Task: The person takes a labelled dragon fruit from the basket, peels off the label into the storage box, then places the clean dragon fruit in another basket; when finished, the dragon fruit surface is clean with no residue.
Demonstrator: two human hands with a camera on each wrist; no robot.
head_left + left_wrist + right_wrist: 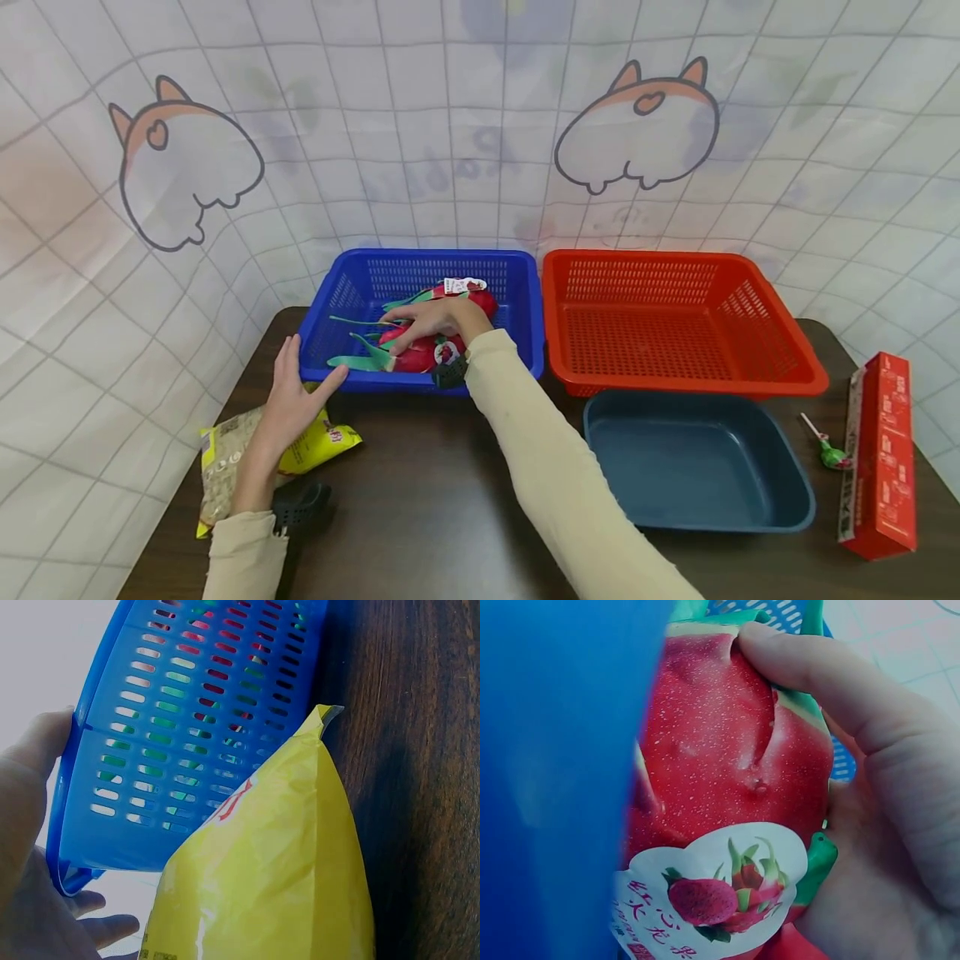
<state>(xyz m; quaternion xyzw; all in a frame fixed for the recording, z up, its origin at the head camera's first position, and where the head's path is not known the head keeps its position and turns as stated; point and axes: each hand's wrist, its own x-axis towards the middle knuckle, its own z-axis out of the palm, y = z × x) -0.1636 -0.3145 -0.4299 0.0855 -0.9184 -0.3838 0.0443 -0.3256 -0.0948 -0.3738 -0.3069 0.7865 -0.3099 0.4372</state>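
Observation:
Red dragon fruits with green leaf tips lie in a blue basket [517, 258]. My right hand [433, 320] reaches into it and grips the front dragon fruit [705, 735], with the thumb across its upper part. A white label [727, 889] with a fruit picture is stuck on its skin. Behind the hand lies another dragon fruit [483, 302] with a white tag. Fingers straight and thumb spread, my left hand [291, 410] rests against the basket's front left corner. Beneath that arm is a yellow bag [262, 862] with a clear section showing pale contents.
An orange-red basket [684, 255] stands right of the blue one, with a dark blue tub [690, 467] in front of it. Farther right are a green-wrapped lollipop [834, 454] and a long red box [885, 467]. A white grid-patterned cloth [465, 125] hangs behind the dark table [420, 500].

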